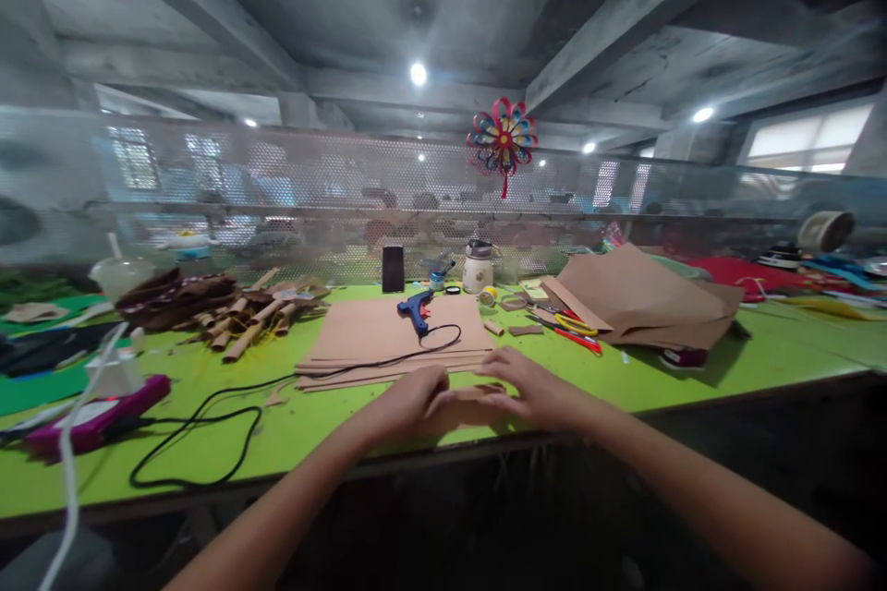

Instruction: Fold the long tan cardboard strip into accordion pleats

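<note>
Close to the front edge of the green table, a small piece of brown paper [471, 395] lies between my hands. My left hand [416, 402] is closed on its left end, thumb and fingers pinched together. From the other side my right hand [530, 388] grips the right end, fingers bent over it. Just beyond my hands is a stack of brown paper sheets [367, 332]. A blue hot glue gun [418, 309] with a red trigger rests on the stack, its black cord trailing left.
Rolled brown paper tubes [246, 323] lie at left, near a purple power strip [101, 416]. Scissors with red and yellow handles [578, 328] lie right of the stack, beside large brown paper [644, 295]. A phone [393, 269] and a jar [478, 268] stand behind. A red flower ornament [504, 138] hangs on the mesh.
</note>
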A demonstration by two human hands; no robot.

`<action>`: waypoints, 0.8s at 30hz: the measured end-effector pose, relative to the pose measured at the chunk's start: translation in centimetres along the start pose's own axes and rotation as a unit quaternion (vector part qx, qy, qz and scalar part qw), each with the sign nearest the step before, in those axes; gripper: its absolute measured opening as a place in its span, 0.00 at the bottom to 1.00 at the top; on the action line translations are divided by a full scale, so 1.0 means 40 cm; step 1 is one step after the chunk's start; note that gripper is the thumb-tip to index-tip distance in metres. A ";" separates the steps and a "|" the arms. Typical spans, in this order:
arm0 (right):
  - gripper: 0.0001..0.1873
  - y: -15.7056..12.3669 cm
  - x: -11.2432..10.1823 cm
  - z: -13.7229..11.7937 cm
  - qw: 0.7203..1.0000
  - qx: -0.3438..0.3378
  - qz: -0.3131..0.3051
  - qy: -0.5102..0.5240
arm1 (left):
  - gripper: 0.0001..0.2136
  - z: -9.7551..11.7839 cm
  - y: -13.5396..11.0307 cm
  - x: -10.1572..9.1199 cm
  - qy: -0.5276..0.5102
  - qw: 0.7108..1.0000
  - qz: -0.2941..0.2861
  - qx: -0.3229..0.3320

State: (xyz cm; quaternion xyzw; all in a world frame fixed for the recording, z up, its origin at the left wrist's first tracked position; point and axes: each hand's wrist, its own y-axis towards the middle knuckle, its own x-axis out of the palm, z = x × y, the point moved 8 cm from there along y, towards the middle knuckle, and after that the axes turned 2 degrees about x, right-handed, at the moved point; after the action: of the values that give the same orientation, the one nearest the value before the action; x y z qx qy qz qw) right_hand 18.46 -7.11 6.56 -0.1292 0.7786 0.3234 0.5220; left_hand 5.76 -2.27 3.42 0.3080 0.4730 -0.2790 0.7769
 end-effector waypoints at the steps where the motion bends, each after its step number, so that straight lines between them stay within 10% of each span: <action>1: 0.16 0.016 0.004 -0.004 1.000 -0.011 -0.005 0.008 | 0.14 0.002 0.006 -0.003 0.005 1.000 0.017 0.018; 8: 0.12 0.082 0.050 -0.013 0.997 -0.046 -0.064 0.018 | 0.10 0.016 0.006 -0.002 0.047 0.990 0.093 0.099; 24: 0.11 0.047 0.065 -0.025 0.990 -0.099 0.048 -0.087 | 0.08 0.046 -0.030 -0.010 0.110 0.973 0.157 0.129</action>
State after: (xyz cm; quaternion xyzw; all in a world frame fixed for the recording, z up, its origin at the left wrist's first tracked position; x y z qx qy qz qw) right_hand 15.62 -5.95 5.17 -0.1138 0.6994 0.4340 0.5564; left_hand 5.80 -4.37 4.18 0.5049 0.4612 -0.1761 0.7080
